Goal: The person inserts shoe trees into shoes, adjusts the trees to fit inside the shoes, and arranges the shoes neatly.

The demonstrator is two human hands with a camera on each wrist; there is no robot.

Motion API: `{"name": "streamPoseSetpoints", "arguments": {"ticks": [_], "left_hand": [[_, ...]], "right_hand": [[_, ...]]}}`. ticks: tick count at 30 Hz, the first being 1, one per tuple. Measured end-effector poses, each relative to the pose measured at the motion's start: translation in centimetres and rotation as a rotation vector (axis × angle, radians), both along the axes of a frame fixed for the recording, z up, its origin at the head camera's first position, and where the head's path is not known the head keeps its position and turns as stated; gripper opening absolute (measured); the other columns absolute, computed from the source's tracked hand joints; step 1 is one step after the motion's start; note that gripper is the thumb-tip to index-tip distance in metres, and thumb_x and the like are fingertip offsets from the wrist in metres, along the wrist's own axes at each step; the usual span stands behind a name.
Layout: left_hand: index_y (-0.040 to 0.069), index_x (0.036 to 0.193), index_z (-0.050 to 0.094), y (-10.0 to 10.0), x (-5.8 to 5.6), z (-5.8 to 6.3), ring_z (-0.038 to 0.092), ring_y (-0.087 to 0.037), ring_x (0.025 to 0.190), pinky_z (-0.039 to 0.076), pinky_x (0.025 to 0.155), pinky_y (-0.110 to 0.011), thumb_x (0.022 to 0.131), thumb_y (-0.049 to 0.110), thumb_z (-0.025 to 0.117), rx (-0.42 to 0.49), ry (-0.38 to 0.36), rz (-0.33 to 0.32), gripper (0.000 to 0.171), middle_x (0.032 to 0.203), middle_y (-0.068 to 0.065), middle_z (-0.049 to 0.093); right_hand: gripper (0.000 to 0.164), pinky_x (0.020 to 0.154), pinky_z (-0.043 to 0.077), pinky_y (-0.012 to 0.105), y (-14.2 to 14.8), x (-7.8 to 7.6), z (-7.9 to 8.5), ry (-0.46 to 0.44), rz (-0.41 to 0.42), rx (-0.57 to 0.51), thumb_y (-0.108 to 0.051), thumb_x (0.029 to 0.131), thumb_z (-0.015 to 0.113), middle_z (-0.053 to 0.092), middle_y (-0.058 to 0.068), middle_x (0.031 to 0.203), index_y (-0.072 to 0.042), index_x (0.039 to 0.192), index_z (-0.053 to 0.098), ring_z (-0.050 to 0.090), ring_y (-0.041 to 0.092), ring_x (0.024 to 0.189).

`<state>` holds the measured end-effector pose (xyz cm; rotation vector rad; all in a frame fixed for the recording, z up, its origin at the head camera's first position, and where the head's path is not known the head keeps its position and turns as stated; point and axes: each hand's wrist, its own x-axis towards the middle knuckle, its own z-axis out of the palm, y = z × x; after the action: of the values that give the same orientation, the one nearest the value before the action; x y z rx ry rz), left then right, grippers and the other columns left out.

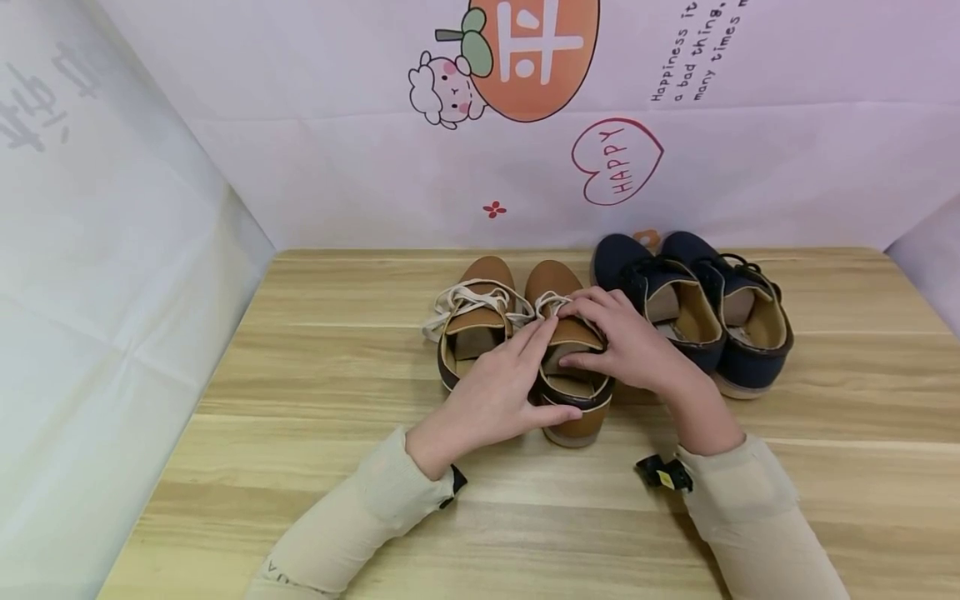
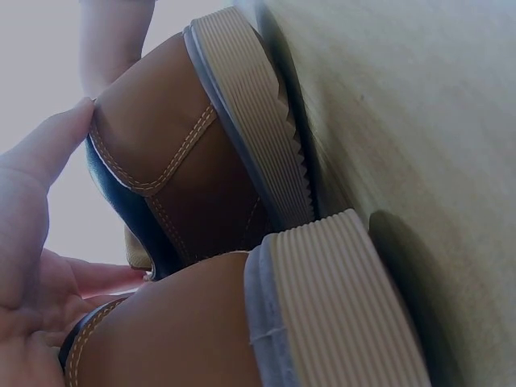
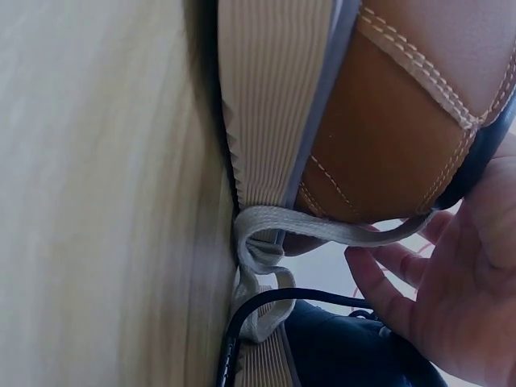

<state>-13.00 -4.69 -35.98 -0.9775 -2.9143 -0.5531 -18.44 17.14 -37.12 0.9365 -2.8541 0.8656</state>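
A tan leather shoe [image 1: 573, 425] with white laces [image 1: 552, 302] stands under both hands, toe toward the back wall. My left hand [image 1: 498, 392] reaches across its opening, fingers straight toward the laces. In the left wrist view, the left thumb [image 2: 60, 133] touches the top edge of the heel. My right hand [image 1: 630, 337] lies over the shoe's right side, fingertips at the laces and thumb over the opening. The right wrist view has its spread fingers [image 3: 379, 294] beside a hanging loop of white lace [image 3: 310, 226]. The matching tan shoe [image 1: 486, 271] stands on the left.
A pair of navy shoes, left [image 1: 621, 254] and right [image 1: 750, 367], stands just right of the right hand, with black laces [image 1: 738, 262]. Behind the wooden table [image 1: 337, 350] hangs a white printed cloth [image 1: 360, 183]. Another pale cloth [image 1: 112, 292] hangs along the left.
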Motion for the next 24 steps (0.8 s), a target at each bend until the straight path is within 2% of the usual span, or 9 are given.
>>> {"name": "streamPoseSetpoints", "arguments": {"ticks": [24], "left_hand": [[0.008,0.159,0.018,0.00,0.02,0.26,0.047,-0.026,0.139,0.048,0.107,-0.037,0.084,0.068,0.064,0.008,0.003,-0.009,0.107,0.159,-0.014,0.036]], "right_hand": [[0.045,0.095,0.041,0.053,-0.25,-0.04,-0.14,0.046,-0.013,0.020,-0.021,0.082,0.083,0.054,0.011,0.134,-0.013,0.121,0.062,0.044,0.033,0.113]]}}
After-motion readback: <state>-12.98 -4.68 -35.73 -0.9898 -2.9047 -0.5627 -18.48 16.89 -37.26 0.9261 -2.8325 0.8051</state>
